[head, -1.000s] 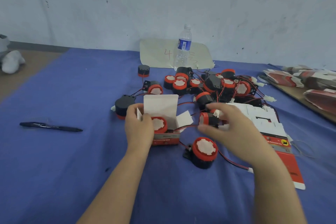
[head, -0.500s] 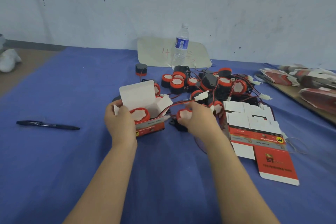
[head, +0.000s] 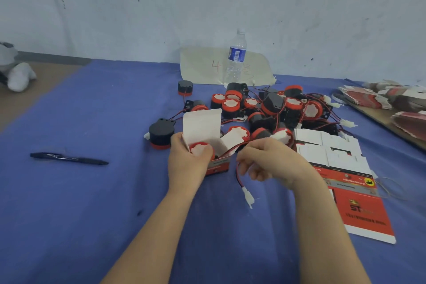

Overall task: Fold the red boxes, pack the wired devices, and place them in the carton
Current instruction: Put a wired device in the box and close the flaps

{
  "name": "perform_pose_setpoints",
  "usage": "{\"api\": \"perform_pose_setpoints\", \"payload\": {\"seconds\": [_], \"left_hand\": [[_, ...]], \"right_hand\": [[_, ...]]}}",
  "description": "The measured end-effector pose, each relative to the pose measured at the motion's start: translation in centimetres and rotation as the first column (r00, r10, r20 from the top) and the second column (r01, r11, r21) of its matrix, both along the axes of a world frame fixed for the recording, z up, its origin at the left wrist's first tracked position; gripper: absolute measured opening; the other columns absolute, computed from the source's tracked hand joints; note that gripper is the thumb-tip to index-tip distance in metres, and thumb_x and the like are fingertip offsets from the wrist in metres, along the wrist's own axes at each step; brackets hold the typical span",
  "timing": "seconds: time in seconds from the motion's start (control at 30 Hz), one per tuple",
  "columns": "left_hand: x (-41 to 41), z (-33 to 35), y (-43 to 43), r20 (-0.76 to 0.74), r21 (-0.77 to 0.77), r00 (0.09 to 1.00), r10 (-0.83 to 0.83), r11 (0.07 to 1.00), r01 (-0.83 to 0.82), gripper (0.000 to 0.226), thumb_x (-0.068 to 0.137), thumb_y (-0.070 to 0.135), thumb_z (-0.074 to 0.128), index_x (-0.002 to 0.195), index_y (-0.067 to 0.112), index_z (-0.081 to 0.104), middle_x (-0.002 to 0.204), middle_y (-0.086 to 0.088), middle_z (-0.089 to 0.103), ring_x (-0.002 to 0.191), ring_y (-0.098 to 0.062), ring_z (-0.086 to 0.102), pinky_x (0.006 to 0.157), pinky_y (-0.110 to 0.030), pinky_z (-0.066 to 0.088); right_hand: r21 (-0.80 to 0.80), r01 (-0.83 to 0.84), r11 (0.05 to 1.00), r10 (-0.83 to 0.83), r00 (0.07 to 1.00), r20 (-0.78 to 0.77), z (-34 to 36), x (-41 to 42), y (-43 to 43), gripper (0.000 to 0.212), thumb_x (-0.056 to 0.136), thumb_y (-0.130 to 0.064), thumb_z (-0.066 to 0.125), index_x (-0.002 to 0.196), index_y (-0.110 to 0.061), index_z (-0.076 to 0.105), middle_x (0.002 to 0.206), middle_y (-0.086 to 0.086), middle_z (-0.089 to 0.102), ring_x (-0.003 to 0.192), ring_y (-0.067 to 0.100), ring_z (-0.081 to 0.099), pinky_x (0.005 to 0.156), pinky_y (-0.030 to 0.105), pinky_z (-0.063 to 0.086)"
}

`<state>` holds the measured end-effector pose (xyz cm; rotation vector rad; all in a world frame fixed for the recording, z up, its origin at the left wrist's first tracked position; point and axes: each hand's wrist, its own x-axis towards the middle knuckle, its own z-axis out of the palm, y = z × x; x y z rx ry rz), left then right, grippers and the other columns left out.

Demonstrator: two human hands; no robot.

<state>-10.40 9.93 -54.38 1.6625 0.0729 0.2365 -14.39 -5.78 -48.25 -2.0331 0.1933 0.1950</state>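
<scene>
Here, on the head camera, a person's left hand (head: 184,165) gripped an open red box (head: 219,165) holding a wired device (head: 200,148), while the right hand (head: 273,161) pinched its trailing wire (head: 238,176); the dangling connector (head: 248,196) could snag outside the flap (head: 201,125) if left untucked.

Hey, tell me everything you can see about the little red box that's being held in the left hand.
The red box is small printed cardboard, red outside with a darker strip of text, white inside. It is open: its lid flap stands upright and a side flap angles out to the right. A wired device with a red rim and white face sits inside. The left hand grips its left side. A red-and-black wire runs out to the right hand, which pinches it.
</scene>
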Motion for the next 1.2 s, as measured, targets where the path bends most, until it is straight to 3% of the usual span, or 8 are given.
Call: {"api": "perform_pose_setpoints", "payload": {"seconds": [0.13, 0.23, 0.43, 0.6, 0.77, 0.9, 1.1, 1.2], "left_hand": [[0.1, -0.2, 0.1, -0.001, 0.125, 0.998, -0.061, 0.99, 0.06, 0.046, 0.08, 0.024, 0.071, 0.107, 0.034, 0.036, 0.086, 0.024, 0.048, 0.075, 0.005, 0.049, 0.059, -0.016, 0.041], [0.2, -0.2, 0.2, -0.014, 0.102, 0.996, -0.085, 0.991, 0.086, 0.045, 0.082, 0.022, 0.069, 0.109, 0.036, 0.036, 0.088, 0.025, 0.047, 0.077, 0.006, 0.048, 0.058, -0.015, 0.039], [0.2, -0.2, 0.1, -0.014, 0.113, 0.995, -0.095, 0.989, 0.096, 0.046, 0.081, 0.024, 0.069, 0.109, 0.036, 0.035, 0.088, 0.026, 0.047, 0.077, 0.005, 0.048, 0.059, -0.016, 0.04], [0.2, -0.4, -0.1, -0.005, 0.112, 0.995, -0.095, 0.989, 0.095, 0.041, 0.083, 0.025, 0.069, 0.108, 0.032, 0.038, 0.089, 0.021, 0.05, 0.08, -0.002, 0.052, 0.063, -0.019, 0.043], [0.2, -0.3, -0.2, 0.017, 0.11, 0.998, -0.063, 0.992, 0.061, 0.037, 0.081, 0.021, 0.07, 0.104, 0.029, 0.043, 0.1, 0.008, 0.056, 0.084, -0.005, 0.056, 0.065, -0.021, 0.046], [0.1, -0.3, -0.5, 0.025, 0.117, 0.999, -0.039, 0.992, 0.036, 0.037, 0.08, 0.02, 0.071, 0.105, 0.028, 0.043, 0.112, -0.002, 0.057, 0.097, -0.017, 0.058, 0.079, -0.034, 0.051], [0.0, -0.3, -0.6, 0.025, 0.135, 0.999, -0.03, 0.99, 0.026, 0.038, 0.081, 0.024, 0.071, 0.105, 0.028, 0.042, 0.113, -0.001, 0.057, 0.098, -0.018, 0.058, 0.085, -0.04, 0.052], [0.0, -0.3, -0.6, 0.022, 0.149, 0.999, -0.029, 0.989, 0.026, 0.038, 0.081, 0.025, 0.07, 0.106, 0.029, 0.041, 0.114, 0.0, 0.057, 0.098, -0.017, 0.057, 0.084, -0.039, 0.052]], "right_hand": [[-0.065, 0.317, 0.946, -0.294, 0.926, 0.238, -0.9, 1.0, 0.1, 0.031, 0.095, -0.035, 0.055, 0.081, -0.008, 0.061, 0.067, 0.005, 0.067, 0.042, 0.006, 0.054, 0.044, 0.02, 0.047], [0.012, 0.466, 0.885, -0.421, 0.788, 0.45, -1.5, 1.6, -0.3, 0.026, 0.095, -0.03, 0.055, 0.112, -0.01, 0.056, 0.083, 0.004, 0.067, 0.055, 0.008, 0.06, 0.057, 0.024, 0.05], [0.25, 0.19, 0.949, -0.311, 0.688, 0.656, -1.7, 1.6, 2.4, 0.051, 0.095, -0.006, 0.051, 0.129, -0.043, 0.043, 0.079, 0.007, 0.066, 0.056, 0.008, 0.061, 0.06, 0.023, 0.054], [0.441, 0.028, 0.897, -0.293, 0.784, 0.547, -1.8, 1.6, 4.1, 0.029, 0.095, -0.003, 0.052, 0.119, -0.018, 0.054, 0.09, 0.011, 0.071, 0.082, 0.017, 0.071, 0.075, 0.026, 0.057], [0.03, 0.25, 0.968, -0.209, 0.731, 0.65, -2.9, 1.8, 4.4, 0.008, 0.093, -0.011, 0.058, 0.093, -0.018, 0.062, 0.081, -0.008, 0.064, 0.075, 0.011, 0.064, 0.064, 0.018, 0.048], [-0.299, 0.46, 0.836, -0.087, 0.649, 0.756, -3.6, 2.1, 4.2, 0.007, 0.088, -0.016, 0.065, 0.09, -0.01, 0.067, 0.09, -0.002, 0.056, 0.085, 0.016, 0.043, 0.068, 0.02, 0.029], [-0.472, 0.499, 0.727, -0.048, 0.723, 0.689, -3.8, 2.2, 4.0, 0.018, 0.091, -0.031, 0.061, 0.093, -0.017, 0.07, 0.089, -0.001, 0.068, 0.084, 0.017, 0.044, 0.073, 0.029, 0.035], [-0.438, 0.449, 0.779, -0.075, 0.76, 0.646, -3.5, 2.2, 4.2, 0.021, 0.093, -0.033, 0.057, 0.109, -0.021, 0.065, 0.088, 0.0, 0.069, 0.085, 0.019, 0.055, 0.072, 0.032, 0.044]]}}
